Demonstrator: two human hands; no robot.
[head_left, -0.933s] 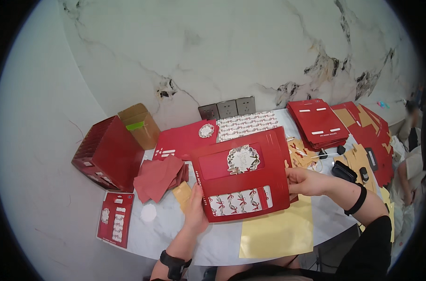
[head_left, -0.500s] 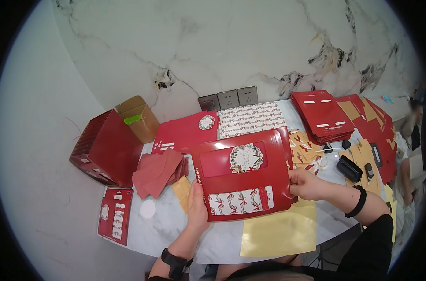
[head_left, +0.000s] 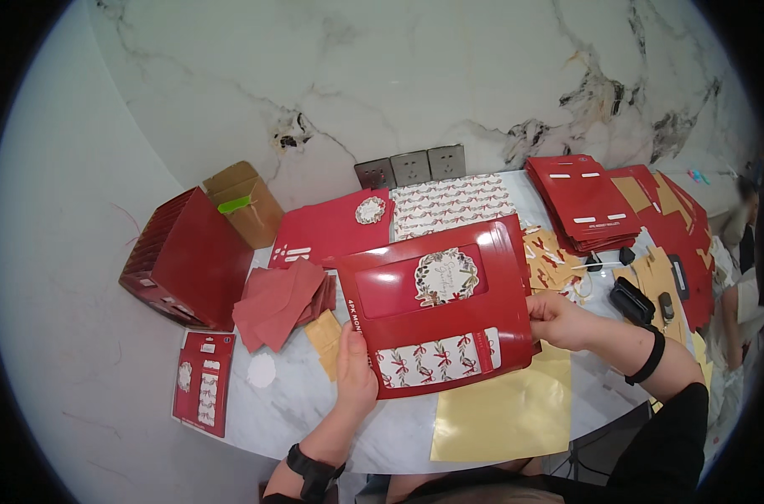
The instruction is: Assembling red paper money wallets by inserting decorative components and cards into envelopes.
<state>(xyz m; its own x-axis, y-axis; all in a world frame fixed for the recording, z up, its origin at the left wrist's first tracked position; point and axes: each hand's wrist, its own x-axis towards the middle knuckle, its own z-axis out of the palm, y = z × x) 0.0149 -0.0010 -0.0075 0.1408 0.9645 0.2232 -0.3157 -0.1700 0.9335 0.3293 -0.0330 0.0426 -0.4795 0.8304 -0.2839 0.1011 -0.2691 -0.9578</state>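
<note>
A glossy red card pack [head_left: 436,330] is held up and slightly tilted above the table. Through its two windows show a wreath label [head_left: 446,278] on a red card and a white wreath-patterned card [head_left: 432,363] with a small red tab. My left hand [head_left: 357,368] grips the pack's lower left edge, thumb on the front, other fingers hidden behind. At the right edge, my right hand [head_left: 560,321] pinches the pack's side with bent fingers. Beneath lies a yellow sheet [head_left: 504,416], and red envelopes [head_left: 279,307] lie to the left.
A red box of upright packs [head_left: 189,260] and a brown carton [head_left: 249,206] stand left. A finished-looking pack [head_left: 204,385] lies at the left edge. Behind are red cards [head_left: 327,227] and a patterned stack [head_left: 453,206]. Right are stacked red sleeves [head_left: 579,197] and a black case [head_left: 632,301].
The pack's right side has shifted slightly right and up, tilting it a little more. My right hand has moved a little to the right and up with that edge; my left keeps its grip.
</note>
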